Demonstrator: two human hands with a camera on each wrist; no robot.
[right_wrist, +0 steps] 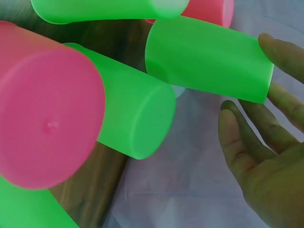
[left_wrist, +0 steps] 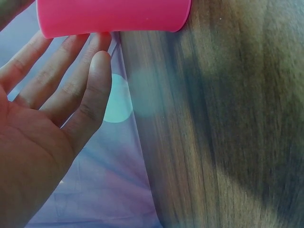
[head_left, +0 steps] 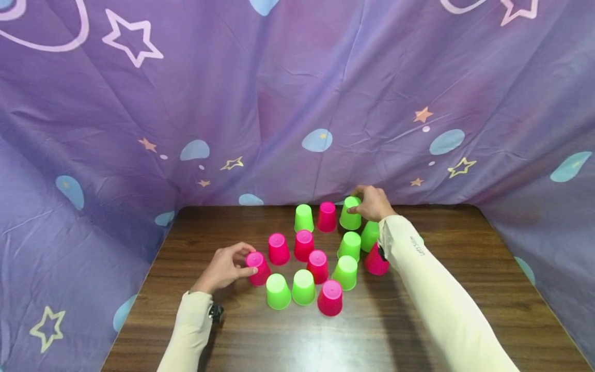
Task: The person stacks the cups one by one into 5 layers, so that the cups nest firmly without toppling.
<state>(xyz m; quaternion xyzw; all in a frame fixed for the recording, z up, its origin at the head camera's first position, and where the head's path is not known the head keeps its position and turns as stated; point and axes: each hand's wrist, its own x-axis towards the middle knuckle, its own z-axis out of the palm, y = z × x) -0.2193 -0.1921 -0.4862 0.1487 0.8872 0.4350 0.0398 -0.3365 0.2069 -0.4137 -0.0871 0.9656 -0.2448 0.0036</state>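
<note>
Across the wooden table (head_left: 200,230), it's a double hold!
Left hand (head_left: 225,266), fingers parted, pinches the leftmost pink cup (head_left: 259,274); right hand (head_left: 373,203), similarly spread, grips the back row's rightmost green cup (head_left: 350,220).

Readable txt: one item only, head view; small dark lettering (head_left: 417,246) printed on the pale R sleeve (head_left: 441,294); reads approx. "Let's Slim"; exact spelling n/c (not certain) owing to small size; loc.: fwd end of sleeve, near the cuff at the R hand (head_left: 372,203), close to the sleeve's RH edge as seen in head view; orientation: lengthwise, slanting w/ the forearm; type: brand-style mark, single line; qty: 1; legibility: partial, chars. small and soft.
</note>
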